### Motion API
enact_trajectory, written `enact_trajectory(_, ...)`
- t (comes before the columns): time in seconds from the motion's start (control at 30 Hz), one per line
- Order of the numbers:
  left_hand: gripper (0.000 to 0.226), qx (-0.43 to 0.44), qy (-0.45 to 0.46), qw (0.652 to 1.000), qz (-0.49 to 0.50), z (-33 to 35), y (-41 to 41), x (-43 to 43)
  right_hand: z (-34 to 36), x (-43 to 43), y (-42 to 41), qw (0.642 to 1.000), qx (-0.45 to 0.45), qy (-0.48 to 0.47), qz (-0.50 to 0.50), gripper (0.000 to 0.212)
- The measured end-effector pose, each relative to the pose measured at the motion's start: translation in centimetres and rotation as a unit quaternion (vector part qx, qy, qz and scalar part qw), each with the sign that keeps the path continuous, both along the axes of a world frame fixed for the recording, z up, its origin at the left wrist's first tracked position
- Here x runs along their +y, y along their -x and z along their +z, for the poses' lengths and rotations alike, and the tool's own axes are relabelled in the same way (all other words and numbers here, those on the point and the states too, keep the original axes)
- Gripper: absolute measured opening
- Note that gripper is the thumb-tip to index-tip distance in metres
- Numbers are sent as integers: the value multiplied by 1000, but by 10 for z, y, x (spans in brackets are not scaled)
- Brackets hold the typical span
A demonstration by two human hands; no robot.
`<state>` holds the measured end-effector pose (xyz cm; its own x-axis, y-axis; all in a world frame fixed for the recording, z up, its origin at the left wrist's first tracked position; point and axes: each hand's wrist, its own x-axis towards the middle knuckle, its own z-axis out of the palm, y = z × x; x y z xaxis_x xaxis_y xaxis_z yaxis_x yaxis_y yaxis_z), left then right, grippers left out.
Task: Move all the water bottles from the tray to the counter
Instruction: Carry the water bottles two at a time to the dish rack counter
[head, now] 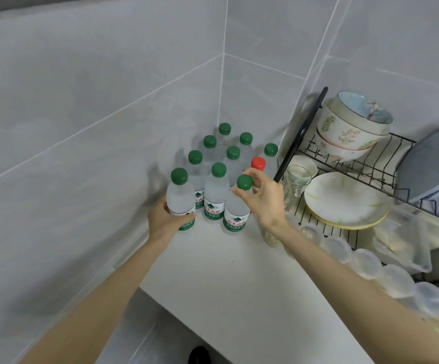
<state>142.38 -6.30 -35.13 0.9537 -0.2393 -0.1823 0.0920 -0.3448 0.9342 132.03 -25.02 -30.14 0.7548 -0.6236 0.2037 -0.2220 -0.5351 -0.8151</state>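
Left hand (166, 216) wrapped around a green-capped bottle (180, 203) at the cluster's left front edge. Right hand (263, 197) pinching the cap of the front bottle (235, 216), fingertips closed on it. Bottle cluster (226, 158) standing on the white counter (234, 279), left of the dish rack (370, 164).

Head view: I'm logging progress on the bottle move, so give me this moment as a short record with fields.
surface: white counter in a tiled corner
bottles standing: ten green-capped, one red-capped bottle
left hand: wrapped around the body of the front-left bottle
right hand: fingertips pinching the cap of the front-right bottle
both held bottles: upright, bases at counter level
tray: not in view
right side: dish rack with bowls and plates
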Motion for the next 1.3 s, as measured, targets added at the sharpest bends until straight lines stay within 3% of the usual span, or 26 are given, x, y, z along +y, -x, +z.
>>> enact_trajectory(0.1,57,-6,7,1000,1,-5,-5,-3,3,-3,1,1000,13,3,17,37)
enact_trajectory(0.3,57,4,17,1000,17,-10,-8,-8,17,-1,0,970,101,209,72,43)
enact_trajectory(0.5,54,-9,29,1000,6,2,-10,-7,38,9,-12,947,49,288,137,35)
enact_trajectory(0.67,55,-98,36,994,12,21,-6,8,41,13,-16,940,57,309,135,29)
enact_trajectory(0.8,51,-161,6,987,-22,39,-15,7,39,17,-20,929,128,319,138,38)
enact_trajectory(0.97,49,-164,-24,986,-15,40,-22,0,39,17,-23,924,149,316,154,49)
enact_trajectory(1.3,42,-166,-22,985,-39,42,-25,0,38,15,-27,928,147,307,151,45)
